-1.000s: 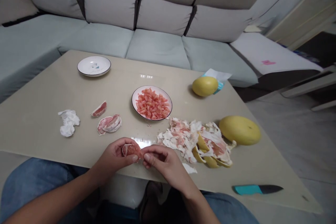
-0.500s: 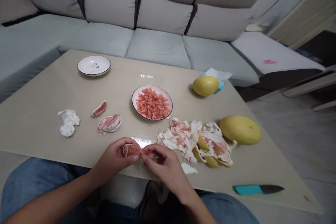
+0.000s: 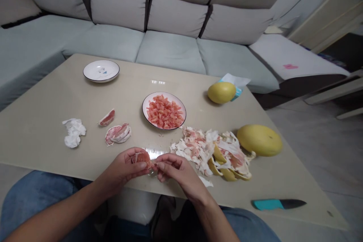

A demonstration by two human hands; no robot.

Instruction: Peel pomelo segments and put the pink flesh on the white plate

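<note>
My left hand (image 3: 124, 168) is closed around a red pomelo segment (image 3: 143, 157) above the table's near edge. At the segment's right end, my right hand (image 3: 177, 170) pinches a small bit of its flesh or membrane; which of these I cannot tell. Beyond my hands stands a white plate with a dark rim (image 3: 145, 112), heaped with loose red pomelo flesh (image 3: 164, 112). More pomelo segments (image 3: 118, 133) in pale membrane lie left of the plate. A pile of peel and membrane scraps (image 3: 198, 147) spreads to the right of my right hand.
One whole yellow pomelo (image 3: 259, 140) sits beside the peel pile, another (image 3: 221, 92) by a tissue pack (image 3: 236, 81). A turquoise-handled knife (image 3: 279, 204) lies near the right front edge. Crumpled tissue (image 3: 74, 132) is at left, a second white plate (image 3: 101, 71) at far left.
My right hand has shifted slightly right, drawing a bit away from the segment's end. The left hand still holds the segment in nearly the same place.
</note>
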